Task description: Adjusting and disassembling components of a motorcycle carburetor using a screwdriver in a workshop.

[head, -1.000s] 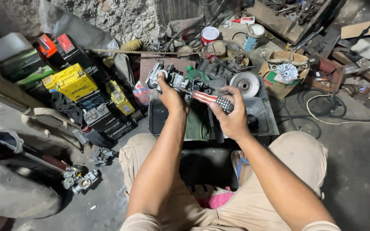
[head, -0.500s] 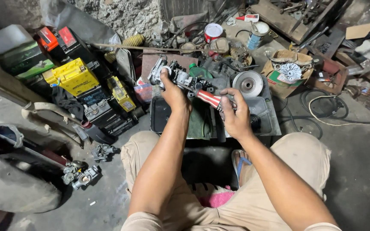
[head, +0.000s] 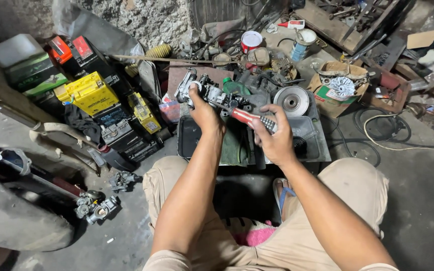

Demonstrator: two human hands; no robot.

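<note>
A single view is given from a head-worn camera, aimed steeply downward and forward. The person's own arms and lap are seen close, the cluttered floor (head: 418, 211) beyond.

light: soft, dim daylight falls on your forearms from above | shadows: deep beneath your knees and in the corner far left of your left hand (head: 206, 114) | glare: mild on the metal disc (head: 291, 101) beyond your right hand (head: 276, 140) | focus: sharp centrally | edges: wide-angle bending

Left hand (head: 204, 111) grips what looks like a carburetor (head: 202, 91); right hand (head: 276, 138) holds a screwdriver (head: 249, 119).
</note>
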